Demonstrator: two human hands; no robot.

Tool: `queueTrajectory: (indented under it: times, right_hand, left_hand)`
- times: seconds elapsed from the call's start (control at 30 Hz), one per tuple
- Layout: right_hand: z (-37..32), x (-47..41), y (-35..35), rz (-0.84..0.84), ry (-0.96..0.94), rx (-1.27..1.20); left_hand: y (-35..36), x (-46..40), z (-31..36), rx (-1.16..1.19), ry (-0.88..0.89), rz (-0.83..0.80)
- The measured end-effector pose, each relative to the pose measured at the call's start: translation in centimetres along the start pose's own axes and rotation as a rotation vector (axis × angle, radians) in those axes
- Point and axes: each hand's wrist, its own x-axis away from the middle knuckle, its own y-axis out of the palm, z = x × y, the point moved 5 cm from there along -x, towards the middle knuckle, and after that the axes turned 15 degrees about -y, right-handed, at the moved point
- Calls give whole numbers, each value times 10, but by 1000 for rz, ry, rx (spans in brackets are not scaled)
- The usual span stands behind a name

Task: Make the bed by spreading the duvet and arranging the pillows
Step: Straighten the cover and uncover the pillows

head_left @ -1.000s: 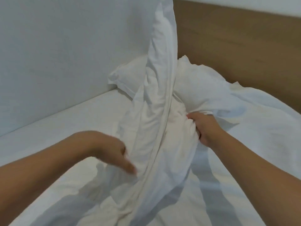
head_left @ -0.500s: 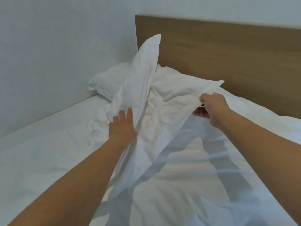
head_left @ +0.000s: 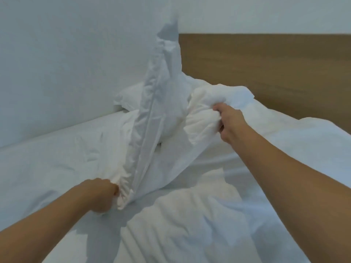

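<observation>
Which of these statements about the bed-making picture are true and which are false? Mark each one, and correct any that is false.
1. The left hand grips a bunched edge of the white duvet. True.
2. The right hand lies flat and open on the mattress. False: it grips a handful of bedding.
3. The headboard is wooden brown. True.
4. The duvet lies spread flat across the bed. False: part of it rises in a tall fold.
5. A pillow lies in the corner by the wall. True.
</observation>
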Motion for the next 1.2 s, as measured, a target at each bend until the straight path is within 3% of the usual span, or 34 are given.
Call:
queueTrajectory:
  times: [0.1, 0.2, 0.33, 0.43, 0.5, 0.53, 0.6, 0.7, 0.73, 0.8, 0.9, 1.0, 1.1, 1.2]
  right_hand:
    - [-27, 25, -44, 115, -114, 16]
    - [-37, 35, -95, 230, -130, 95]
    - [-29, 39, -105, 98, -42, 208]
    - [-20, 26, -90, -21, 59, 203]
    - [-14, 13, -78, -77, 108, 125]
    - [-10, 8, -74, -63, 125, 75]
    - [-1, 1, -73, 28, 156, -15]
    - [13, 7, -83, 156, 173, -65]
    - [15, 12, -87, 173, 176, -59]
    - [19, 19, -93, 171, 170, -82]
    - [17, 27, -100, 219, 151, -222]
    - [16, 40, -93, 203, 56, -406]
    - [27, 61, -56, 0, 32, -224]
    - [35, 73, -16, -90, 47, 19]
  left_hand:
    - [-62, -2, 28, 351, -63, 178]
    - [-130, -5, 73, 813, 25, 412]
    - [-156, -17, 98, 1011, -14, 578]
    - [-197, 10, 50, 1500, -72, 966]
    - [-209, 35, 10, 1745, 34, 1158]
    - [-205, 43, -1, 1744, 111, 1155]
    - [-175, 47, 2, 1478, 236, 991]
    - [-92, 13, 44, 784, 220, 433]
    - [-68, 5, 58, 503, 180, 330]
    - [-53, 4, 83, 206, 117, 381]
    - [-71, 20, 119, 413, 155, 642]
    - [-83, 25, 137, 643, 245, 752]
    - [-80, 34, 143, 614, 347, 848]
    - [-75, 46, 142, 613, 342, 931]
